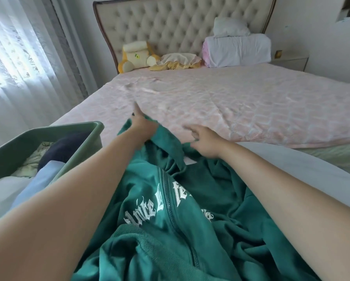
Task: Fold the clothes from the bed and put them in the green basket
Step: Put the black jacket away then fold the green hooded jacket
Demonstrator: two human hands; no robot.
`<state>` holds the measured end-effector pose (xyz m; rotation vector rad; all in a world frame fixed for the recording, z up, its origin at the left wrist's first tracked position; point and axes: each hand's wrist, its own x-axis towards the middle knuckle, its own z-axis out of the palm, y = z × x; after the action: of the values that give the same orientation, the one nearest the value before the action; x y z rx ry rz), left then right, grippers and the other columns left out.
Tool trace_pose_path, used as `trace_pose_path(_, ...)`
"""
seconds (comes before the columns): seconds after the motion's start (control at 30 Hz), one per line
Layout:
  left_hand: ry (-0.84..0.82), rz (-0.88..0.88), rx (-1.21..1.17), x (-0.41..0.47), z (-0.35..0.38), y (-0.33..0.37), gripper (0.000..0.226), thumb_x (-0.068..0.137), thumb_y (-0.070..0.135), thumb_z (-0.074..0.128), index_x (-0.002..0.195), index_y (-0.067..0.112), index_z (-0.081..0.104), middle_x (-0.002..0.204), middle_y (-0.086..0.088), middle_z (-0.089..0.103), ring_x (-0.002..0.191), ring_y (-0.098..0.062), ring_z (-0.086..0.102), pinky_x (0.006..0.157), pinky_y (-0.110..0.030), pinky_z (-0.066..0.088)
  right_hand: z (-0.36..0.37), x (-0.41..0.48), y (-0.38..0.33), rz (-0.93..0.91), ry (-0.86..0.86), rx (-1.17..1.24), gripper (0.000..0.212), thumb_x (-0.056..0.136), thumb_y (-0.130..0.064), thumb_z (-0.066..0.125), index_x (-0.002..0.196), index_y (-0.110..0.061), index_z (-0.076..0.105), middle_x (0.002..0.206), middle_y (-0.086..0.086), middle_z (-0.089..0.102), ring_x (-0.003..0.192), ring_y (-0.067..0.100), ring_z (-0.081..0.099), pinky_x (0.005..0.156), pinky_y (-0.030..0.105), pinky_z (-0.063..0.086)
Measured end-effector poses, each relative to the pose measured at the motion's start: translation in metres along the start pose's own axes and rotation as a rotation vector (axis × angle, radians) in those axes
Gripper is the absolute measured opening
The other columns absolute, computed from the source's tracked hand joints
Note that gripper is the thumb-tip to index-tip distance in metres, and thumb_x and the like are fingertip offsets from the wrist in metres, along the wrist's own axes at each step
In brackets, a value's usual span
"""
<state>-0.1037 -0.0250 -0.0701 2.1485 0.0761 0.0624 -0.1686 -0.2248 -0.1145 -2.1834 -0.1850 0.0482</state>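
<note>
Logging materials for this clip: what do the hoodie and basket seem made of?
The hoodie looks like matte knit fleece, probably cotton blend: ribbed hem, limp folds. The basket looks like smooth moulded plastic: faint sheen, rigid rim.

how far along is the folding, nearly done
Done: a few clothes lie in the green basket. In hand: the left hand and right hand grip the green hoodie, crumpled and unfolded on the bed. Left: fold it and basket it; a yellow cloth by the headboard may also need folding.
</note>
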Motion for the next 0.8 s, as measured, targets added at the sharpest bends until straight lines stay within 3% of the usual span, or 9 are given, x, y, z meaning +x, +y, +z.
trace_pose_path(0.1,-0.183,0.229,0.197,-0.030,0.032,-0.013,0.075,0.097,0.010,0.050,0.156,0.036,0.013,0.124,-0.014,0.056,0.068,-0.021,0.056,0.052,-0.029,0.046,0.005,-0.008,0.017,0.085,0.021,-0.286,0.059,0.091,-0.002,0.045,0.142,-0.031,0.051,0.145,-0.004,0.053,0.126,0.018,0.057,0.102,0.033,0.048)
trace_pose_path(0.17,-0.227,0.420,0.379,-0.044,0.053,-0.020,0.052,0.093,0.020,0.048,0.143,0.035,0.045,0.139,-0.008,0.050,0.101,-0.028,0.061,0.081,-0.038,0.054,0.011,-0.016,0.021,0.078,-0.002,-0.405,0.056,0.093,-0.011,0.053,0.145,-0.027,0.044,0.146,0.004,0.052,0.130,0.023,0.053,0.107,0.037,0.045)
trace_pose_path(0.23,-0.289,0.454,0.639,-0.057,0.065,-0.027,0.040,0.090,0.031,0.047,0.128,0.037,0.057,0.144,-0.002,0.046,0.130,-0.028,0.044,0.107,-0.048,0.039,0.017,-0.028,0.019,0.006,-0.101,-0.575,0.054,0.093,-0.035,0.062,0.143,-0.028,0.044,0.143,0.005,0.053,0.130,0.026,0.052,0.108,0.042,0.041)
trace_pose_path(0.3,-0.348,0.395,0.911,-0.066,0.068,-0.036,0.042,0.093,0.042,0.047,0.135,0.039,0.052,0.151,0.001,0.036,0.140,-0.026,0.030,0.112,-0.050,0.029,0.021,-0.043,0.019,0.005,-0.238,-0.772,0.061,0.089,-0.063,0.055,0.144,-0.040,0.043,0.149,-0.002,0.048,0.136,0.024,0.046,0.117,0.053,0.025)
trace_pose_path(0.4,-0.412,0.347,0.919,-0.071,0.064,-0.040,0.055,0.094,0.052,0.047,0.147,0.036,0.041,0.157,0.000,0.031,0.144,-0.025,0.029,0.116,-0.048,0.028,0.010,-0.059,0.030,0.135,-0.285,-0.961,0.072,0.088,-0.080,0.035,0.153,-0.051,0.025,0.165,-0.009,0.024,0.149,0.022,0.029,0.119,0.063,0.005)
trace_pose_path(0.53,-0.254,0.433,0.825,-0.082,0.058,-0.027,0.053,0.096,0.047,0.046,0.147,0.032,0.041,0.153,-0.002,0.038,0.139,-0.027,0.036,0.111,-0.047,0.033,-0.015,-0.066,0.040,0.368,-0.236,-1.047,0.060,0.099,-0.068,0.026,0.155,-0.049,0.020,0.165,-0.002,0.026,0.149,0.029,0.029,0.117,0.067,0.012)
trace_pose_path(0.67,-0.187,0.410,0.851,-0.096,0.059,-0.017,0.045,0.096,0.054,0.038,0.135,0.037,0.054,0.142,-0.002,0.049,0.130,-0.028,0.045,0.106,-0.045,0.035,-0.033,-0.072,0.042,0.705,-0.254,-1.386,0.047,0.101,-0.035,0.043,0.148,-0.027,0.045,0.154,0.005,0.044,0.142,0.038,0.036,0.111,0.076,0.015)
trace_pose_path(0.73,-0.323,0.306,0.898,-0.101,0.062,-0.013,0.051,0.092,0.063,0.038,0.137,0.043,0.051,0.144,-0.001,0.049,0.131,-0.029,0.045,0.107,-0.046,0.037,-0.033,-0.076,0.036,0.694,-0.233,-1.538,0.041,0.098,-0.030,0.049,0.138,-0.024,0.054,0.150,0.008,0.048,0.140,0.038,0.039,0.115,0.072,0.015)
trace_pose_path(0.8,-0.463,0.270,0.965,-0.105,0.071,-0.015,0.062,0.090,0.068,0.040,0.147,0.045,0.037,0.158,0.001,0.035,0.143,-0.030,0.033,0.115,-0.050,0.029,-0.026,-0.077,0.029,0.460,-0.108,-1.521,0.040,0.095,-0.030,0.053,0.133,-0.021,0.058,0.145,0.013,0.051,0.134,0.035,0.046,0.114,0.060,0.025)
